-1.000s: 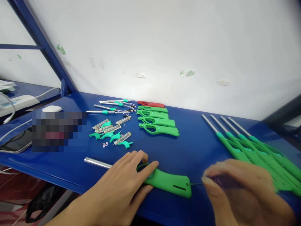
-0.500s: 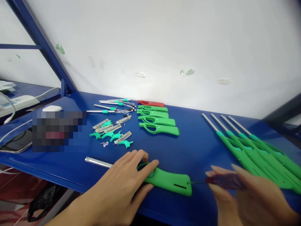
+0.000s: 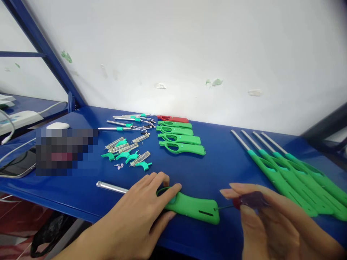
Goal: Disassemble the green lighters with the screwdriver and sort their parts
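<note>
A green long-nosed lighter [image 3: 189,207] lies near the table's front edge, its metal tube [image 3: 111,186] toward the left. My left hand [image 3: 138,213] is closed over its trigger end and presses it on the table. In my right hand [image 3: 282,224] is a small screwdriver [image 3: 252,200] with a translucent red and purple handle. Its thin shaft reaches the hole at the lighter's butt end; the tip is hidden there. The screwdriver points left, roughly level, with thumb and fingers around the handle.
Several finished-looking green lighters [image 3: 292,180] lie at the right. Green handle shells [image 3: 184,148] and one red shell [image 3: 173,118] sit at the back. Teal triggers [image 3: 123,156], clear gas tanks [image 3: 141,159] and metal tubes [image 3: 111,129] lie left of them. A phone [image 3: 18,164] rests far left.
My right hand has shifted a little left and its fingers have changed position on the screwdriver handle. My left hand and the lighter stay nearly in place.
</note>
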A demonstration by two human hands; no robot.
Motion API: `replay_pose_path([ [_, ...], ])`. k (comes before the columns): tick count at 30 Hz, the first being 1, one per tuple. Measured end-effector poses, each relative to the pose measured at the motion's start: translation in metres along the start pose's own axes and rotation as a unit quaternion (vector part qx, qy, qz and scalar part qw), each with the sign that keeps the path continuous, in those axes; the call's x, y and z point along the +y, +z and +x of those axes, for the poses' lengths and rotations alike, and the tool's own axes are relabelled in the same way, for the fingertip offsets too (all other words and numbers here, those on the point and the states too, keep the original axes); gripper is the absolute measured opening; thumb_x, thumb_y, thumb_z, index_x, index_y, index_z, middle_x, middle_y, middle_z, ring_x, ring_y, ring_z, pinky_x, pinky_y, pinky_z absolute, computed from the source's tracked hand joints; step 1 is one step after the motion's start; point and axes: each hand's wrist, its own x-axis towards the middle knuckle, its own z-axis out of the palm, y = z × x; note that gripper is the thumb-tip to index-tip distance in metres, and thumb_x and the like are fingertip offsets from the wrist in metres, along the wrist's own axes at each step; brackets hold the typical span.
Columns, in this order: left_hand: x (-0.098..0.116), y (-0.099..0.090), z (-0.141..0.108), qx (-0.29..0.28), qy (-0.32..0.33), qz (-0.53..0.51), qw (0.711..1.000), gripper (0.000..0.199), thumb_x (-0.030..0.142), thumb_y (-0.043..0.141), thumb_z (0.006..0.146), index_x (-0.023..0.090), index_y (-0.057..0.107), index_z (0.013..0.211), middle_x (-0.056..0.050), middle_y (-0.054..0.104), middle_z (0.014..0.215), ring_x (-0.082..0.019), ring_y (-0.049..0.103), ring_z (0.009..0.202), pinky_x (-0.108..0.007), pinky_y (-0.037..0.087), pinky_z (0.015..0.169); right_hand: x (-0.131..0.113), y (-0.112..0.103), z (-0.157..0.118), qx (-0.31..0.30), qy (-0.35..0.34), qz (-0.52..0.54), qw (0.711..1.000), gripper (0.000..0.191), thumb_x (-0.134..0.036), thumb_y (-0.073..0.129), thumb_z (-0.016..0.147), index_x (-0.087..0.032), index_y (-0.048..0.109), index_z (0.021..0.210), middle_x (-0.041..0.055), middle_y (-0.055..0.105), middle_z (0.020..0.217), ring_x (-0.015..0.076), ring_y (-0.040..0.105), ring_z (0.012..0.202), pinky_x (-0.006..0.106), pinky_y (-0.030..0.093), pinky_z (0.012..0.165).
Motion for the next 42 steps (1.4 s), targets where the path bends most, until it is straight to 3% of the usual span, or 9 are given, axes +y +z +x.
replay_pose_path([
  [4,0.000,0.000,-0.001,0.003,0.003,0.004,1.000,0.047,0.022,0.051,0.108,0.021,0.052,0.154,-0.017,0.057,0.135,-0.036,0.064,0.119,-0.060,0.062,0.098,0.001,0.001,-0.002,0.024,-0.070,-0.002,0.997,0.031,-0.011,0.089,0.080,-0.024,0.078,0.105,0.0001,0.077,0.099,0.0136,0.076,0.078,0.026,0.065,0.061],
  [9,-0.002,0.002,0.000,0.002,0.004,0.000,1.000,0.047,0.022,0.051,0.108,0.021,0.051,0.155,-0.016,0.057,0.133,-0.035,0.064,0.117,-0.060,0.063,0.096,-0.004,0.004,-0.006,0.027,0.029,0.007,0.999,0.029,-0.011,0.073,0.097,-0.026,0.077,0.121,0.0000,0.081,0.105,0.0133,0.079,0.082,0.025,0.068,0.070],
  [12,-0.002,0.003,0.000,0.002,0.004,0.000,1.000,0.047,0.023,0.051,0.108,0.022,0.050,0.155,-0.016,0.056,0.134,-0.036,0.063,0.118,-0.061,0.063,0.097,-0.002,0.003,-0.003,-0.015,-0.018,-0.011,1.000,0.033,-0.011,0.080,0.091,-0.027,0.077,0.119,-0.0002,0.080,0.111,0.0123,0.079,0.087,0.023,0.068,0.072],
  [15,-0.001,0.002,-0.001,0.006,0.003,0.002,1.000,0.046,0.022,0.051,0.108,0.021,0.051,0.154,-0.017,0.056,0.134,-0.036,0.063,0.118,-0.062,0.062,0.097,0.000,0.002,0.001,0.006,-0.062,-0.012,0.998,0.030,-0.010,0.089,0.081,-0.025,0.077,0.105,-0.0001,0.077,0.104,0.0119,0.076,0.082,0.023,0.067,0.068],
  [22,0.000,0.000,0.001,0.006,0.003,0.006,1.000,0.045,0.022,0.051,0.108,0.021,0.053,0.152,-0.017,0.058,0.133,-0.036,0.064,0.116,-0.061,0.063,0.095,-0.009,0.006,-0.003,0.000,0.046,0.026,0.999,0.029,-0.013,0.074,0.097,-0.026,0.075,0.123,-0.0017,0.082,0.099,0.0112,0.081,0.081,0.020,0.067,0.077],
  [28,0.000,0.000,0.002,0.006,0.004,0.004,1.000,0.046,0.023,0.051,0.108,0.022,0.053,0.154,-0.016,0.058,0.133,-0.036,0.064,0.117,-0.061,0.063,0.097,-0.005,0.004,-0.003,-0.022,0.007,0.009,1.000,0.031,-0.013,0.083,0.088,-0.027,0.076,0.115,0.0005,0.076,0.102,0.0126,0.076,0.084,0.025,0.067,0.075],
  [32,-0.001,0.001,0.002,0.004,-0.002,0.003,1.000,0.045,0.022,0.051,0.108,0.022,0.053,0.152,-0.016,0.058,0.133,-0.035,0.064,0.116,-0.060,0.063,0.096,-0.006,0.005,-0.006,0.011,0.023,-0.002,1.000,0.026,-0.012,0.080,0.090,-0.027,0.077,0.111,-0.0015,0.078,0.093,0.0124,0.076,0.076,0.024,0.065,0.068],
  [38,-0.001,0.001,0.001,0.007,0.001,0.005,1.000,0.047,0.022,0.051,0.108,0.022,0.051,0.155,-0.016,0.057,0.135,-0.036,0.064,0.118,-0.061,0.063,0.097,-0.008,0.007,-0.009,0.002,0.043,-0.027,0.999,0.020,-0.023,0.077,0.096,-0.026,0.077,0.116,0.0021,0.082,0.099,0.0164,0.079,0.079,0.029,0.067,0.070],
  [42,0.000,0.001,0.000,0.009,-0.002,0.007,1.000,0.046,0.022,0.051,0.108,0.023,0.052,0.154,-0.016,0.058,0.135,-0.036,0.064,0.118,-0.061,0.062,0.098,-0.005,0.007,-0.008,0.027,0.032,-0.020,0.999,0.039,-0.041,0.086,0.089,-0.024,0.074,0.121,0.0075,0.080,0.102,0.0244,0.079,0.083,0.038,0.068,0.065],
])
